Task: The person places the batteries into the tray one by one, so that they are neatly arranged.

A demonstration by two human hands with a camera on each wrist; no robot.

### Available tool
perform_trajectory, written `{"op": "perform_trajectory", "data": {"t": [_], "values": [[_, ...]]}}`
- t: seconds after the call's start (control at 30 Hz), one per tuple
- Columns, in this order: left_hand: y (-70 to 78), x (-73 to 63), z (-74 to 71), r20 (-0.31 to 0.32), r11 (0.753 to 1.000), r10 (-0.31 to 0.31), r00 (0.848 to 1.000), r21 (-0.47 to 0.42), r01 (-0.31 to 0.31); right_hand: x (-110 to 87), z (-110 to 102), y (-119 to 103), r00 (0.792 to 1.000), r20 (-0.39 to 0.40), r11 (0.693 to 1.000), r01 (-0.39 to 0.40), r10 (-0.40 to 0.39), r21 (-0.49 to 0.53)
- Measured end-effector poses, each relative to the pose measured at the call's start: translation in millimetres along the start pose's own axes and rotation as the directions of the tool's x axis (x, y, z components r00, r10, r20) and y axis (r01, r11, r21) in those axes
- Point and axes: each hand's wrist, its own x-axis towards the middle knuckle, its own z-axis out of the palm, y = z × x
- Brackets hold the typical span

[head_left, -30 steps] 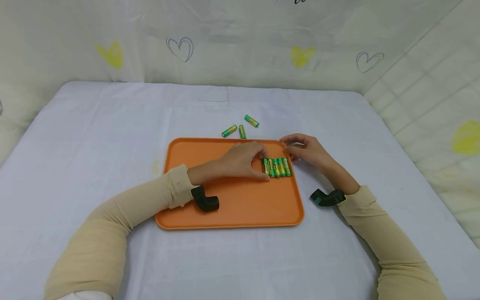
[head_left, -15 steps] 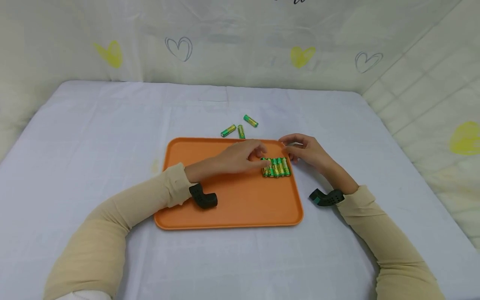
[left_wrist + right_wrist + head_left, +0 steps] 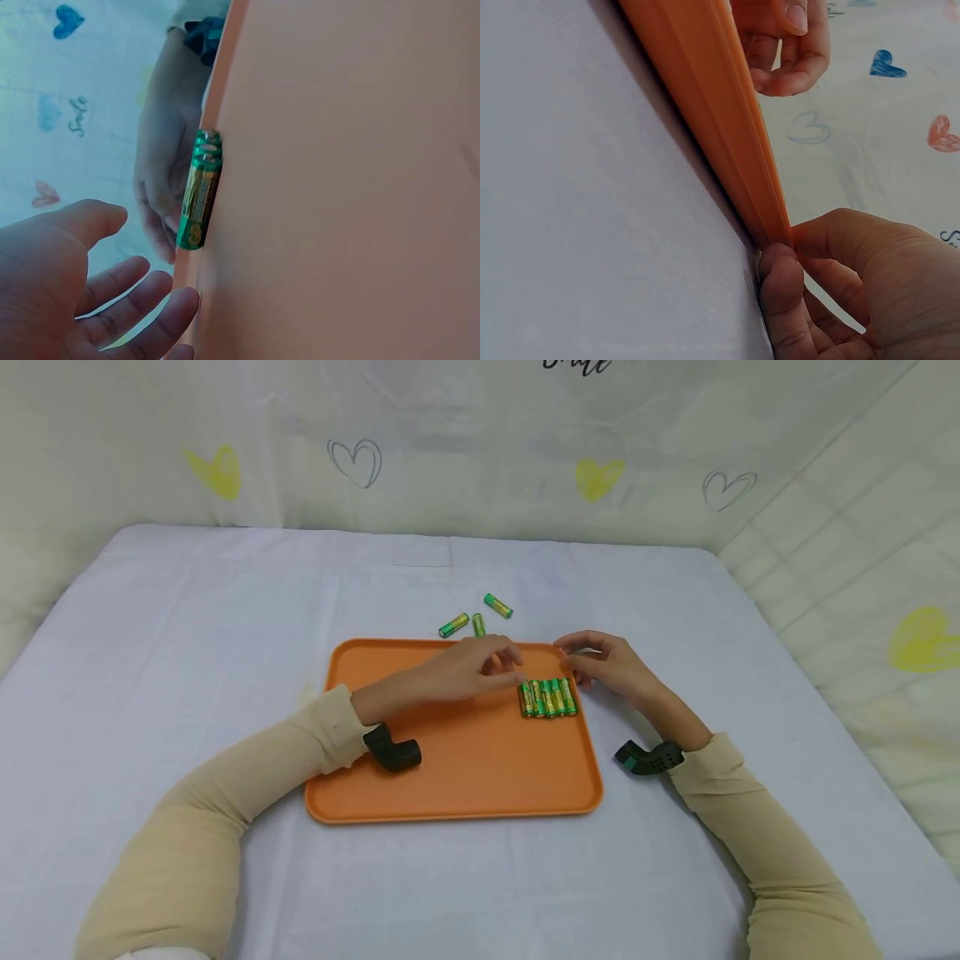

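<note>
Moved since the frame of one second ago: left hand (image 3: 467, 670), drawn back leftward from the row of batteries (image 3: 548, 699), where its fingers were at the row's near-left end. We list the rest as follows.

Row of batteries: we count five, green and gold, lying side by side inside the tray against its right wall. Label: a pale mark on the green end of the nearest one in the left wrist view, too small for us to read.

Container: one orange tray (image 3: 465, 768), shallow, with a raised rim; contents, the row only.

Left hand: above the tray, fingers spread and loosely bent, released, holding nothing; thumb just beside the row in the head view.

Right hand (image 3: 606, 665): outside the tray at its far right corner, fingers curled, pinching the rim there.

Loose batteries (image 3: 453, 626), three, same colours: on the white cloth (image 3: 225, 602) beyond the far rim; their print we cannot make out.

Wrists: one black device on each, below beige sleeves (image 3: 202, 827).

Backdrop (image 3: 465, 485): pale, with yellow and outlined hearts. Writing: "Smile" (image 3: 77, 116), which we read in dark script from the left wrist view.
</note>
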Motion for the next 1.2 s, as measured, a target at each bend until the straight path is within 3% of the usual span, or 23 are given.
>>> {"op": "perform_trajectory", "data": {"t": [0.3, 0.47, 0.8, 1.2], "values": [[-2.2, -0.4, -15.4, -0.033, 0.999, -0.029, 0.999, -0.04, 0.028, 0.9, -1.2, 0.2, 1.0, -0.005, 1.0, -0.01, 0.01, -0.013], [-9.9, 0.7, -24.8, -0.057, 0.999, 0.009, 0.998, -0.031, -0.01, 0.2, -1.7, 0.2, 1.0, -0.001, 1.0, -0.003, 0.003, -0.005], [-23.0, -0.1, -46.5, -0.006, 0.995, 0.088, 0.996, -0.047, -0.088, -0.1, -1.6, 0.9, 1.0, 0.006, 1.0, -0.004, 0.004, 0.009], [-33.5, -5.3, -72.1, -0.089, 0.999, 0.046, 0.995, 0.0, -0.046, -1.0, -0.9, -0.2, 1.0, 0.004, 1.0, -0.001, 0.001, -0.003]]}}
